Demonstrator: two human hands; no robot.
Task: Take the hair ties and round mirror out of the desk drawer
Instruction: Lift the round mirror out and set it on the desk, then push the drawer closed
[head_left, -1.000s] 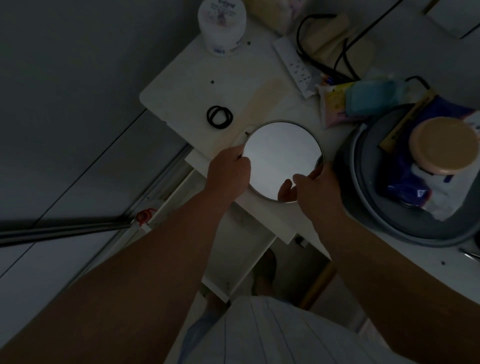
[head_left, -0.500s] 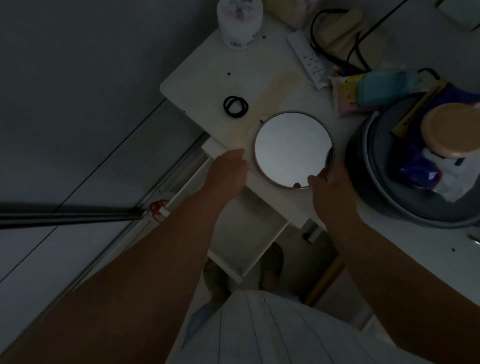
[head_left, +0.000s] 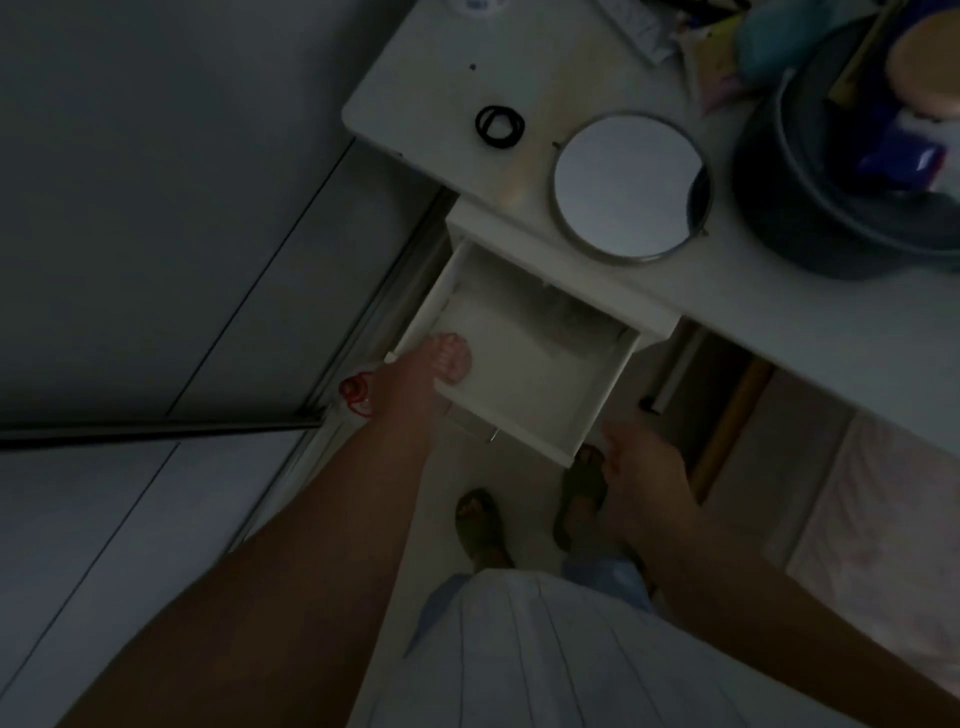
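Note:
The round mirror (head_left: 628, 187) lies flat on the white desk top (head_left: 426, 93), near its front edge. Black hair ties (head_left: 498, 129) lie on the desk to the mirror's left. Below them the white drawer (head_left: 524, 364) stands pulled out and looks bare inside. My left hand (head_left: 441, 364) rests on the drawer's front left corner, fingers curled over its edge. My right hand (head_left: 639, 467) hangs just below the drawer's front right corner, holding nothing; whether it touches the drawer is unclear.
A dark bowl (head_left: 810, 228) full of packets and a round lid stands at the desk's right. A power strip (head_left: 639, 26) lies at the back. A red string (head_left: 356, 392) lies on the floor beside the drawer. My feet in sandals (head_left: 480, 525) stand under it.
Both hands let go of the mirror, which now lies on the desk. They dropped to the drawer's front corners. The view tilted downward.

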